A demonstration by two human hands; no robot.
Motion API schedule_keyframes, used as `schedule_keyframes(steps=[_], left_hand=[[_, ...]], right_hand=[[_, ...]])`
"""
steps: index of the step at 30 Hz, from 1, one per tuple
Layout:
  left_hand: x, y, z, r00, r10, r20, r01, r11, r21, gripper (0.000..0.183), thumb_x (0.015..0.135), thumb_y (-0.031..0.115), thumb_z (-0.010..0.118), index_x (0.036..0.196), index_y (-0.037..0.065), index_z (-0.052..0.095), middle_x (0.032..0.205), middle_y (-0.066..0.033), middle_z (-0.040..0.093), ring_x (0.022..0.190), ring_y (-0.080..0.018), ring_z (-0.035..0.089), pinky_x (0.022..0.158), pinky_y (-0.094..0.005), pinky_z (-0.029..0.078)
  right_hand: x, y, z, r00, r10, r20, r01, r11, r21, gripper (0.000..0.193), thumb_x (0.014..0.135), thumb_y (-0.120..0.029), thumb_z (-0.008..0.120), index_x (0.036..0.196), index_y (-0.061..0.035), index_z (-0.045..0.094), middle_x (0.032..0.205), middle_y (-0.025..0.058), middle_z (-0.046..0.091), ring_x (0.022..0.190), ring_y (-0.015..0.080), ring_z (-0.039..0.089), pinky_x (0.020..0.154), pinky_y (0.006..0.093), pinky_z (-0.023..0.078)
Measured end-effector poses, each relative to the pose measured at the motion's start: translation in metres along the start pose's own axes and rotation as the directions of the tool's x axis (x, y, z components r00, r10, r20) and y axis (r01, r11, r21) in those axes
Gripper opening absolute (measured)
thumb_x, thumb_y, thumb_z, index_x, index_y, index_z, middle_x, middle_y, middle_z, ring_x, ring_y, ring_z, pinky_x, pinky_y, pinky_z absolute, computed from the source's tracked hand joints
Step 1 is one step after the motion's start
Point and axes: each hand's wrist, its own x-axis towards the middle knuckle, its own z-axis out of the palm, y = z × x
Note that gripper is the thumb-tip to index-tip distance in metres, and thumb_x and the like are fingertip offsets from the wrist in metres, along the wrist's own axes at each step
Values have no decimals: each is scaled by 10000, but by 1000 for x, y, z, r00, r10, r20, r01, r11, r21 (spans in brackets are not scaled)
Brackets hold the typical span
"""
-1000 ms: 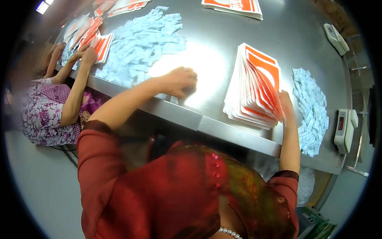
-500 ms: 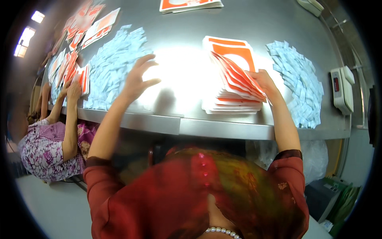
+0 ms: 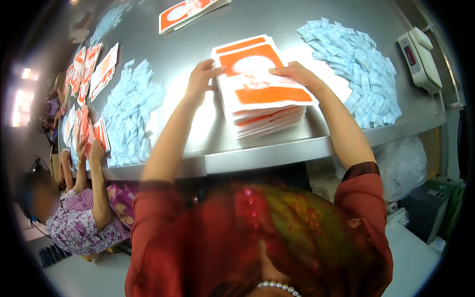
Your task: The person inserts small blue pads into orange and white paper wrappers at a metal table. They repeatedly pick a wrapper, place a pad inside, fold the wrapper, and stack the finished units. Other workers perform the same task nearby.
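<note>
A thick stack of flat orange-and-white printed bags (image 3: 262,94) sits in front of me on the steel table, its upper bags skewed over the lower ones. My right hand (image 3: 299,78) grips the right edge of the upper bags, thumb on top and the other fingers mostly hidden beneath. At the stack's left edge is my left hand (image 3: 202,79), fingers curved and apart; whether its fingertips touch the bags I cannot tell. Small light-blue packets lie in a heap (image 3: 354,64) to the right and another heap (image 3: 129,109) to the left.
More orange-and-white bags (image 3: 190,12) lie at the back of the steel table (image 3: 267,163). A white scale-like device (image 3: 420,59) stands at the far right. Left of me, a co-worker's hands (image 3: 91,148) handle similar bags. A clear plastic bag (image 3: 403,166) is below the table's right side.
My left hand has moved in to the stack's left edge. The upper bags, bent and fanned in my right hand before, now lie flatter on the stack. The view has shifted.
</note>
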Motion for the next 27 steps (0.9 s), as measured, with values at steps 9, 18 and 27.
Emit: schedule_keyframes(steps=[9,18,27], left_hand=[[10,-32,-24,811,468,349,-584,666,464,221,854,154,613,1058,73,639,1195,-107,564,1172,-255,482,980,-338,381],[-5,-36,-25,814,361,455,-558,704,440,486,771,242,616,1234,116,542,1302,-69,506,1246,-254,436,1013,-365,379],[-2,-24,-22,674,324,664,-731,160,663,668,778,456,613,1323,121,419,1331,-91,473,1232,-303,437,905,-368,473]], right_hand=[[-2,0,-4,987,-74,144,28,954,298,324,837,-155,547,1050,84,597,1024,113,630,905,174,605,836,276,463],[-7,-11,7,988,-152,-28,152,922,356,445,952,-341,457,1255,-18,495,1149,132,593,1022,194,598,824,309,520],[0,-2,6,994,-103,38,63,814,578,658,928,-553,350,1311,-27,450,1298,140,495,1193,246,459,1004,357,337]])
